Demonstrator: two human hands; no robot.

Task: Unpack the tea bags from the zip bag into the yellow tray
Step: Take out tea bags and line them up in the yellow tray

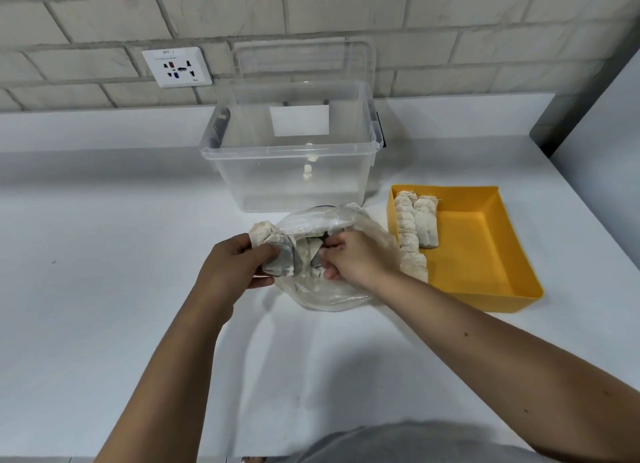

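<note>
A clear zip bag (349,289) lies crumpled on the white counter, its mouth open toward me. My left hand (232,265) grips a bunch of whitish tea bags (277,251) at the bag's left edge. My right hand (353,258) reaches into the bag's mouth, its fingers curled and pinching tea bags there. The yellow tray (485,240) stands just right of the bag. Two rows of tea bags (415,230) lie along the tray's left side.
A clear plastic storage box (294,164) stands open behind the zip bag, its lid leaning on the brick wall. A wall socket (177,66) sits at the back left. A grey panel (588,98) rises at the far right.
</note>
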